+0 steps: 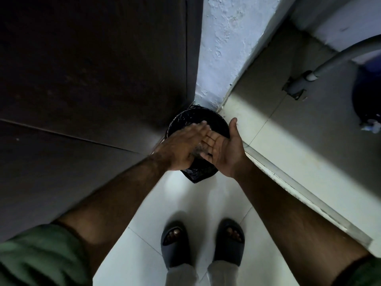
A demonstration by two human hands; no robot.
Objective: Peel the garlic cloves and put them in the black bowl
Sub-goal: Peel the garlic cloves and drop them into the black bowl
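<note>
Standing over a black-lined bin (pixel 198 124) in the corner between a dark door (pixel 92 69) and a pale wall (pixel 226 48), we hold both hands flat above its mouth: our right hand (pixel 226 149) lies palm up with fingers straight, and our left hand (pixel 183 149) lies palm down across those fingers, touching them, neither one curled round or pinching anything. We judge this to be a brushing-off of garlic skins into the bin, which would place us late in the task or between cloves, but that is only a reading of the pose. No garlic and no black bowl appear anywhere in view, so we cannot say how many cloves are peeled, whether any have reached the bowl, or where the bowl stands. The left hand is smeared by motion blur, and a faint pale fleck near its fingertips may be skin or only glare; we cannot tell. The bin's inside is too dark to show any contents, and our hands cover its middle. Below, our feet in dark slides (pixel 175 244) rest on pale tiles (pixel 144 213). At right, a grey pipe (pixel 329 58) and a dark blue object (pixel 367 96) are cut off by the frame edge and stay unidentified.
</note>
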